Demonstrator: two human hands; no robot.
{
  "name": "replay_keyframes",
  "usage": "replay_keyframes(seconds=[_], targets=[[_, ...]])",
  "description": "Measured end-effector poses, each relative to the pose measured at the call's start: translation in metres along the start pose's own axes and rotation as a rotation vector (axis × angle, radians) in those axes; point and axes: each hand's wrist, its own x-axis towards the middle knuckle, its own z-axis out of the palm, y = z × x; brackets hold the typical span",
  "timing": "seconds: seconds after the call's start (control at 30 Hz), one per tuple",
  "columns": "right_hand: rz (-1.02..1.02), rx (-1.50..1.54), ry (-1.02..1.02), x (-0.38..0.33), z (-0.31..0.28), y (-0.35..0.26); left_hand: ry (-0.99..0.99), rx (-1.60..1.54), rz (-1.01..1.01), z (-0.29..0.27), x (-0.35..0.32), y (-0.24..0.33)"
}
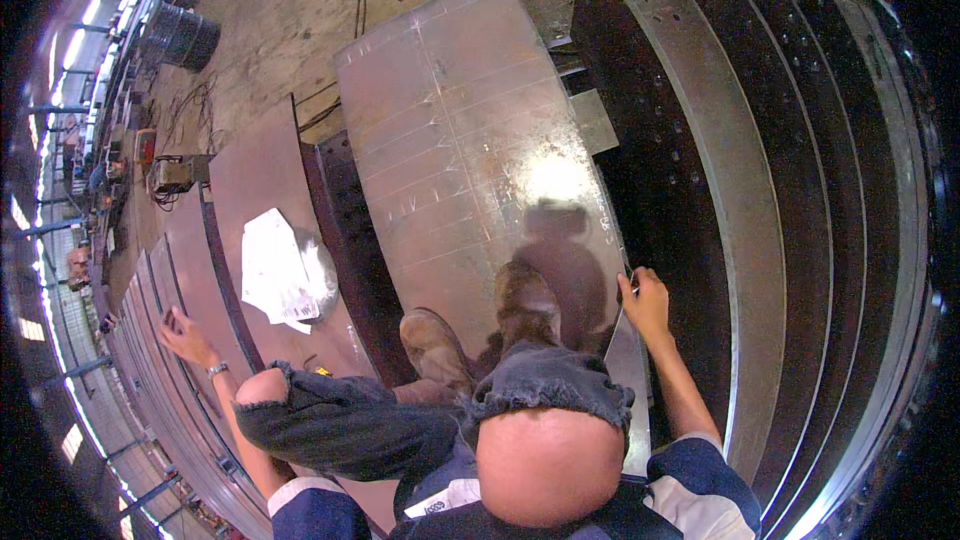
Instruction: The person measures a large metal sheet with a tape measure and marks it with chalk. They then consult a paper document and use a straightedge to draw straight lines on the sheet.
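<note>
Right hand (646,302), at 4 o'clock, pinches the steel plate's (470,150) right edge; left hand (183,334), at 8 o'clock, rests loosely curled on stacked plates (250,180). Risk: the sharp edge could cut bare fingers; boots (480,325) may slip on smooth steel.

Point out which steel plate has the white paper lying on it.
The rust-brown plate left of the boots, bearing the white paper. The shiny grey plate underfoot carries only chalk lines.

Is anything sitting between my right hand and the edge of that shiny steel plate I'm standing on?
Nothing visible does. Your right hand is already at the right edge of the steel plate, with the fingers on it. Your boots stand further left on the plate, clear of that edge.
</note>
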Motion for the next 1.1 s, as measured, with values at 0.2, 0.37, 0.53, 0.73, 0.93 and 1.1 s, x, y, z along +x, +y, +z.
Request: replay_keyframes(seconds=[0.2,0.37,0.53,0.73,0.93,1.1], targets=[[0.201,0.141,0.067,0.017,-0.02,0.006,-0.096,-0.361,0.081,-0.026,0.052,0.15],[0.165,0.488,0.18,0.073,-0.084,-0.019,-0.356,-0.703,0.26,-0.048,0.06,0.289],[-0.04,0.553,0.233,0.118,-0.145,-0.11,-0.636,-0.853,0.7,-0.104,0.037,0.428],[-0.209,0.797,0.326,0.118,-0.18,-0.22,-0.572,-0.965,1.251,-0.142,-0.008,0.547],[-0.318,0.947,0.347,0.162,-0.167,-0.248,-0.668,-1.183,1.351,-0.096,-0.033,0.603],[-0.212,0.566,0.347,0.162,-0.132,-0.177,-0.91,-1.176,1.15,-0.034,-0.003,0.643]])
